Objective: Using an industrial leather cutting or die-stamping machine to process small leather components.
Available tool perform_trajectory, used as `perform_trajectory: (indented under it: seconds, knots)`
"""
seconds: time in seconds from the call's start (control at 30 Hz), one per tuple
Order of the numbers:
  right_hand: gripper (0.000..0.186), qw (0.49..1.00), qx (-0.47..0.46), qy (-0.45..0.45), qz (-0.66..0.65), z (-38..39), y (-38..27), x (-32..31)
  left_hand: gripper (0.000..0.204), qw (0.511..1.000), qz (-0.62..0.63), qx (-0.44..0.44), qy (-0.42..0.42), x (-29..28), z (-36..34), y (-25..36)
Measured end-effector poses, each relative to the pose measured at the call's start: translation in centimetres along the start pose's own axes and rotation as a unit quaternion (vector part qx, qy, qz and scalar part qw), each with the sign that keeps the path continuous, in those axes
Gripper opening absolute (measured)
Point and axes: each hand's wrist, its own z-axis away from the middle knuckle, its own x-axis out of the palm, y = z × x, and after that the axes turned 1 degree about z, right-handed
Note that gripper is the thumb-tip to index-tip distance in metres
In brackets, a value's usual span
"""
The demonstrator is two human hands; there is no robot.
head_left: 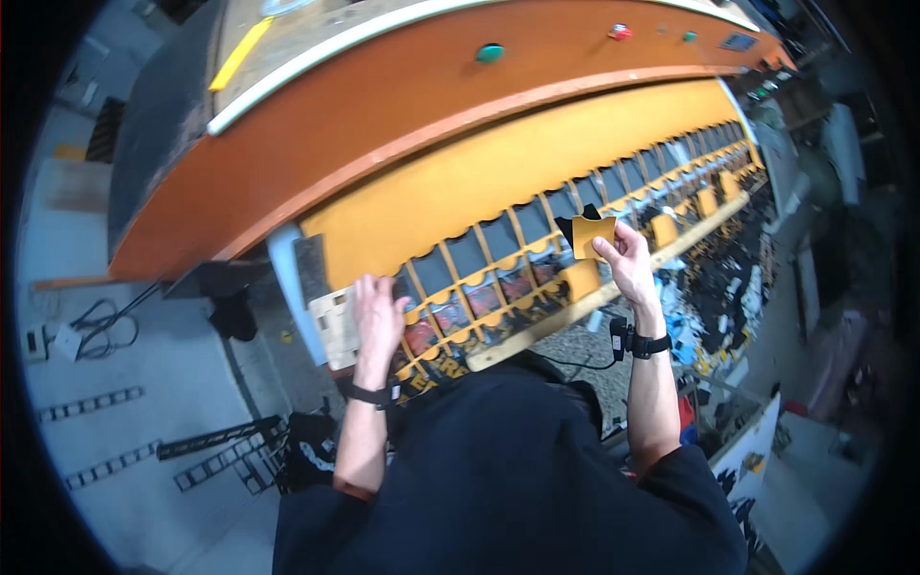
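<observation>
My right hand [628, 261] is closed on a small stack of cut pieces [593, 238], yellow on top with black ones jutting out behind, each with a notched edge. They are held above a long yellow sheet [460, 182] that has rows of cut-out openings along its near side. At the sheet's left end my left hand [379, 314] rests with its fingers stretched, beside a pale cutting block [333, 328] with square holes. Whether its fingertips grip anything does not show; nothing is visible in it.
Behind the sheet runs an orange machine beam [383, 153] with a green button [490, 53] and a red button [621, 32]. A pale wooden bar [546, 326] lies along the near edge. Black and blue scraps [719, 287] are heaped at the right.
</observation>
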Motion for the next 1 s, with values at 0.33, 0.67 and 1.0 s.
perform_trajectory:
  seconds: [0.33, 0.67, 1.0]
  knots:
    - [0.050, 0.875, -0.173, 0.005, 0.452, -0.1, -0.4, -1.5, 0.017, 0.999, 0.037, 0.035, -0.001, 0.0, -2.3, -0.7]
    - [0.042, 0.964, -0.049, 0.072, 0.251, 7.1, 6.2, -5.2, 0.038, 0.992, -0.089, 0.042, -0.073, -0.5, -1.2, 1.3]
    - [0.101, 0.883, 0.040, 0.082, 0.460, 3.0, 7.2, -0.2, 0.025, 0.986, 0.073, -0.145, -0.041, -0.3, -0.6, 1.2]
